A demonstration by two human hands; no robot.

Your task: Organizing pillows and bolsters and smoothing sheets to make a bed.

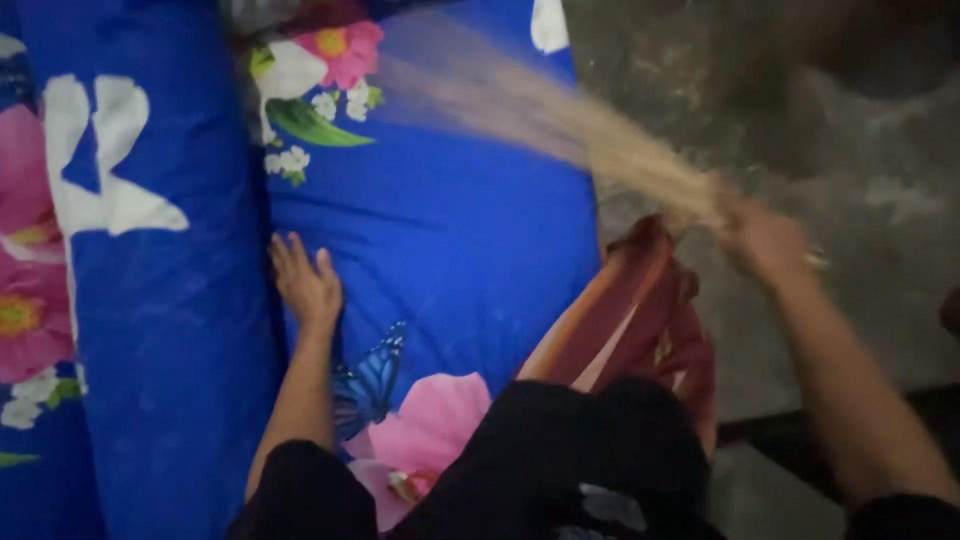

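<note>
Blue flowered sheet (pixel 440 230) lies under my flat, open left hand (pixel 305 282); right of it, my right hand (pixel 765 240) grips a blurred straw broom (pixel 560 115). I'd sweep lightly outward, keeping the cloth pinned.

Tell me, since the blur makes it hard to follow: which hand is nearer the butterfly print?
Left. The left hand lies flat on the blue sheet, just up and left of the butterfly print. The right hand grips a blurred broom, off past the sheet's right edge.
</note>
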